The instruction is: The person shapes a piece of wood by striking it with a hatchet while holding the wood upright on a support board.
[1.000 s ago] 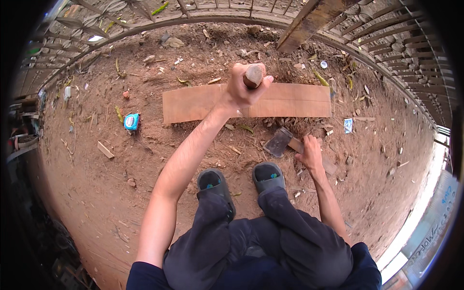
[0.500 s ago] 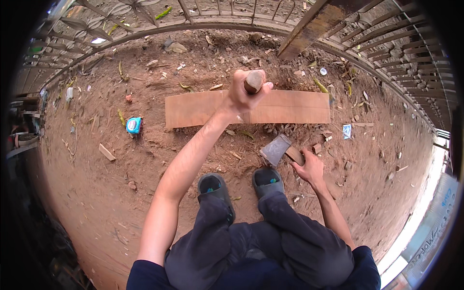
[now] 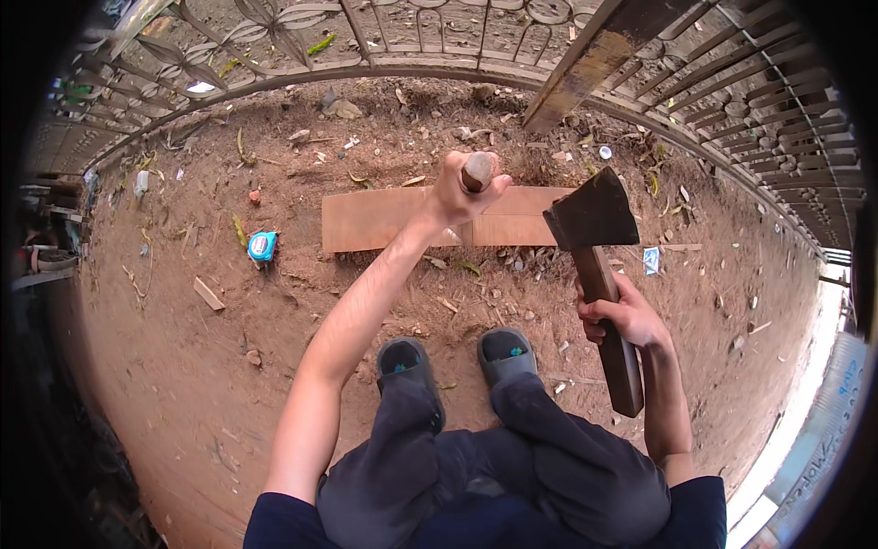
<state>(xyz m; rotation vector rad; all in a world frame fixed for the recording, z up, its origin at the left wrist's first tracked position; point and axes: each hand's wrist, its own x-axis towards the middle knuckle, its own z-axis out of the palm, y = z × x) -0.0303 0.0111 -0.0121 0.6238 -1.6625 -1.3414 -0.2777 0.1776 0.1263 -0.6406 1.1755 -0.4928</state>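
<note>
Left hand (image 3: 462,189) stretched far forward at the end of a nearly straight arm, fist closed tight round a wooden stake (image 3: 477,170). Seen only end-on: a rounded brown tip poking from the top of the fist, fingers wrapped fully about it, thumb side toward the right. Held above the near edge of a flat wooden board (image 3: 402,220) lying on the bare earth; impossible to tell whether the stake's lower end touches board or ground, since fist and wrist cover it.

Right hand (image 3: 622,316) raised at the right, elbow bent, forearm coming up from the lower edge. Fingers clamped shut about the middle of a hatchet (image 3: 599,265) handle. Dark wedge-shaped head uppermost, just right of the left fist and apart from it, overlapping the board's right end in the view. Butt of the handle hanging below the hand, past the wrist.

Below, two grey slip-on shoes (image 3: 407,361) side by side on the dirt, dark trousers bunched over knees, crouched posture. Blue tape measure (image 3: 262,245) on the soil well left of the board. Small offcut of wood (image 3: 208,294) farther left and nearer. Ornate metal fence (image 3: 384,37) curving across the top, a leaning plank (image 3: 594,59) against it at upper right. Scattered chips, leaves and scraps too small to identify. Rim of the view dark, left and right margins hard to read.
</note>
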